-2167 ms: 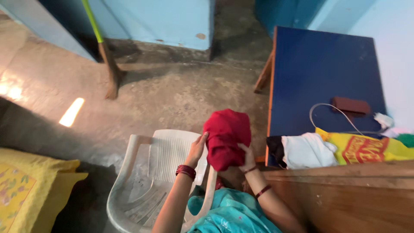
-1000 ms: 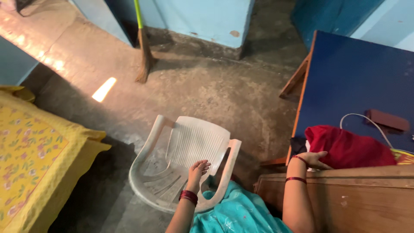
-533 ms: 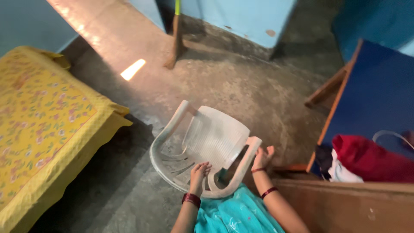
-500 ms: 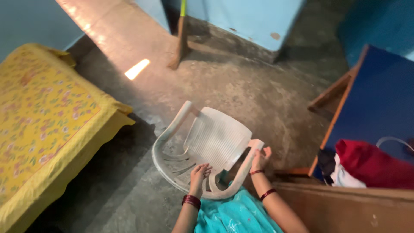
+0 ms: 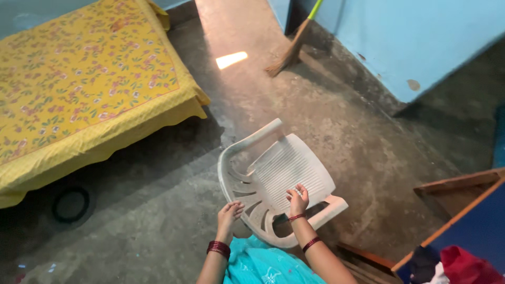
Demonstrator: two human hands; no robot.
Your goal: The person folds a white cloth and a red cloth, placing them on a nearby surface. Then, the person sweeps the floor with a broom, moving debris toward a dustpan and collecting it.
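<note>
A white plastic armchair (image 5: 279,179) stands on the concrete floor right in front of me. My left hand (image 5: 230,213) rests on the front edge of its seat, fingers bent over the rim. My right hand (image 5: 298,199) grips the top of the slatted backrest. Both wrists carry red bangles. A red cloth (image 5: 465,265) lies on the blue table (image 5: 481,234) at the lower right, away from both hands.
A bed with a yellow flowered cover (image 5: 79,79) fills the upper left, with a dark ring (image 5: 70,204) on the floor beneath its edge. A broom (image 5: 294,42) leans against the light blue wall (image 5: 421,37). A wooden frame piece (image 5: 457,184) sits by the table.
My right hand left the red cloth on the blue table and moved onto the chair's backrest. My view swung left, and the chair turned under both hands.
</note>
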